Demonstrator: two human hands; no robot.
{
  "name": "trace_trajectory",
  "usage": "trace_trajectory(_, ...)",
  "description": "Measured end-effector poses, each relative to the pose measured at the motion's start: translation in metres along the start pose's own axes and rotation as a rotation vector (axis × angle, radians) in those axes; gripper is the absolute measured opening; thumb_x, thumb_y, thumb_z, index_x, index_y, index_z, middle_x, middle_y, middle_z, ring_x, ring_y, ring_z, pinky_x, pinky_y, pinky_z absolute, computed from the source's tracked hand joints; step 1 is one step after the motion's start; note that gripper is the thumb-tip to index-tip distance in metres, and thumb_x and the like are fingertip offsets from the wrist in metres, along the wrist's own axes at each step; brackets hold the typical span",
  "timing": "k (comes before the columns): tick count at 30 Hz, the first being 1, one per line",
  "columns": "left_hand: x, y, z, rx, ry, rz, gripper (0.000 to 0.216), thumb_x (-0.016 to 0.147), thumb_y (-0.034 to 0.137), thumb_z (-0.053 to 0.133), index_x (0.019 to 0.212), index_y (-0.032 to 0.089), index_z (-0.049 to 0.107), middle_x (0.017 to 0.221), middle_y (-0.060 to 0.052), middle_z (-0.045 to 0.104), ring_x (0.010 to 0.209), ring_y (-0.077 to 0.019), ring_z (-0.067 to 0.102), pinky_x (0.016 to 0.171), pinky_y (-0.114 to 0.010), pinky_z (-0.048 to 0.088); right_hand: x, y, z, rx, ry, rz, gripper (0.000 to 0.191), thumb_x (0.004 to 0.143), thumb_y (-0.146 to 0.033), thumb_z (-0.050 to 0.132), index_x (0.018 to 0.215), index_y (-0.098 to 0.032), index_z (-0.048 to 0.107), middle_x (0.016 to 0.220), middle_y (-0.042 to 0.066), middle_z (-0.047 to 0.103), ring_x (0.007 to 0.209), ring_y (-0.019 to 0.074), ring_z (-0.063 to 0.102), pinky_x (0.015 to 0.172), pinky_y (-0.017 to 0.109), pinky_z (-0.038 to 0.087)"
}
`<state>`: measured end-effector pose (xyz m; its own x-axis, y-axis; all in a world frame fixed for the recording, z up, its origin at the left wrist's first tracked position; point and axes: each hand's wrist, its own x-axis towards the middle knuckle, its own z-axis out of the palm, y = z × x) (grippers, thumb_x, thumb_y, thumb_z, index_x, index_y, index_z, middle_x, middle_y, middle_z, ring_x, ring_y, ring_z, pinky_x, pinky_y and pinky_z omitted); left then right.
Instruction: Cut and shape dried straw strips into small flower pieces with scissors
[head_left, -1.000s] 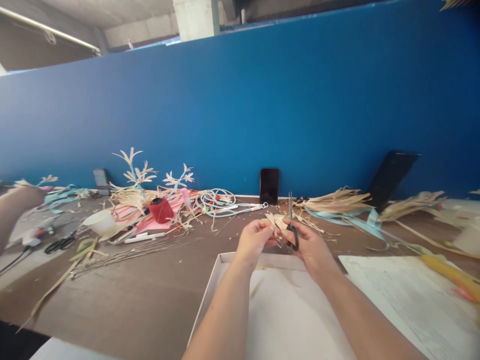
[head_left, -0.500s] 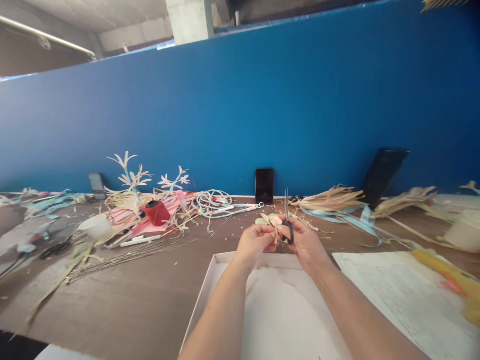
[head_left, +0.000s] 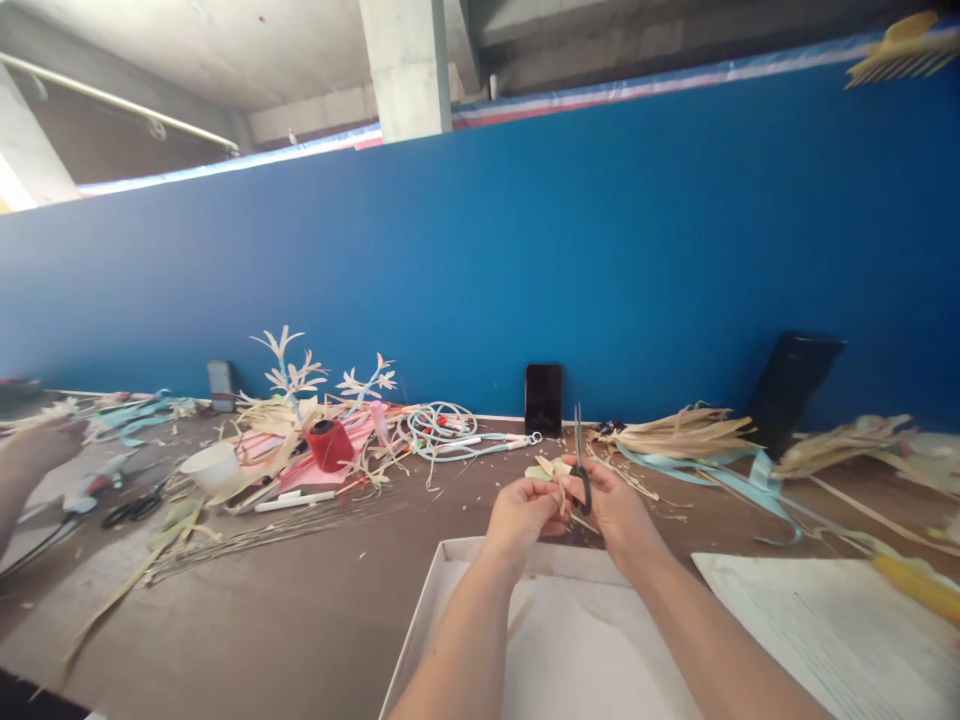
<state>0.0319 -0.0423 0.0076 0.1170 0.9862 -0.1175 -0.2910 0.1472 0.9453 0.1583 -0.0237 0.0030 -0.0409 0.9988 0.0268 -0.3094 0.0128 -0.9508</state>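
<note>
Both my hands meet over the far edge of a shallow white box (head_left: pixel 442 600). My left hand (head_left: pixel 525 515) pinches a small pale strip of dried husk (head_left: pixel 559 470), cut like petals. My right hand (head_left: pixel 611 505) is closed round the black handles of a pair of scissors (head_left: pixel 578 440), whose blades point up and away from me. Its fingertips also come close to the husk piece; whether they touch it I cannot tell.
A phone (head_left: pixel 543 400) leans on the blue partition (head_left: pixel 487 260). On the left lie a red thread spool (head_left: pixel 330 445), husk flowers (head_left: pixel 292 375), a white bowl (head_left: pixel 211 467) and wires. Husk bundles (head_left: pixel 682 432) and a printed sheet (head_left: pixel 817 610) are right. Another person's hand (head_left: pixel 49 445) reaches in at far left.
The view has tilted up slightly, so things sit lower and further right. My hands keep the husk piece and scissors in nearly the same pose. The other person's hand at far left shows more clearly.
</note>
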Motion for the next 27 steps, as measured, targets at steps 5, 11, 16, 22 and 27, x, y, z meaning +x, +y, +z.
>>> trace_trajectory(5,0.015,-0.006,-0.005,-0.014,0.031,-0.011,0.027,0.062,0.032,0.070,0.077,0.012,0.060,0.071,-0.005,0.064,0.059,-0.0094,0.058,0.056,-0.020,0.048,0.011,0.005,0.004,-0.044,0.049,-0.030,0.062,0.058,-0.034,0.074,0.114,-0.016,0.054,0.060,-0.001,0.063,0.050,0.0156,0.058,0.049,0.027,0.044)
trace_trajectory(11,0.042,-0.011,-0.013,0.134,0.228,0.163,0.022,0.071,0.035,0.061,0.080,0.015,0.059,0.075,-0.004,0.062,0.062,-0.0124,0.056,0.053,-0.022,0.045,0.034,0.016,0.007,-0.121,0.201,-0.153,0.055,0.058,-0.036,0.072,0.107,-0.017,0.058,0.065,0.001,0.066,0.056,0.0174,0.059,0.051,0.027,0.043)
trace_trajectory(16,0.043,-0.013,-0.013,0.596,0.433,0.592,0.015,0.080,0.025,0.049,0.089,0.019,0.060,0.086,-0.005,0.059,0.072,-0.0136,0.054,0.069,-0.026,0.043,0.041,0.020,0.004,-0.176,0.239,-0.174,0.051,0.058,-0.036,0.072,0.105,-0.019,0.060,0.065,-0.001,0.065,0.059,0.0163,0.058,0.054,0.026,0.043)
trace_trajectory(22,0.033,-0.015,-0.003,0.982,0.324,0.707,0.011,0.080,0.020,0.049,0.089,0.021,0.056,0.090,-0.005,0.057,0.085,-0.0178,0.052,0.073,-0.029,0.040,0.035,0.019,0.005,-0.150,0.227,-0.145,0.050,0.059,-0.033,0.073,0.105,-0.018,0.059,0.067,-0.001,0.065,0.061,0.0161,0.058,0.057,0.026,0.043)
trace_trajectory(27,0.029,-0.017,0.000,1.083,0.330,0.738,0.017,0.075,0.016,0.053,0.092,0.019,0.049,0.093,-0.006,0.055,0.091,-0.0211,0.049,0.078,-0.034,0.040,0.032,0.018,0.007,-0.125,0.220,-0.112,0.052,0.058,-0.031,0.074,0.106,-0.020,0.057,0.069,-0.001,0.066,0.056,0.0141,0.055,0.051,0.024,0.040)
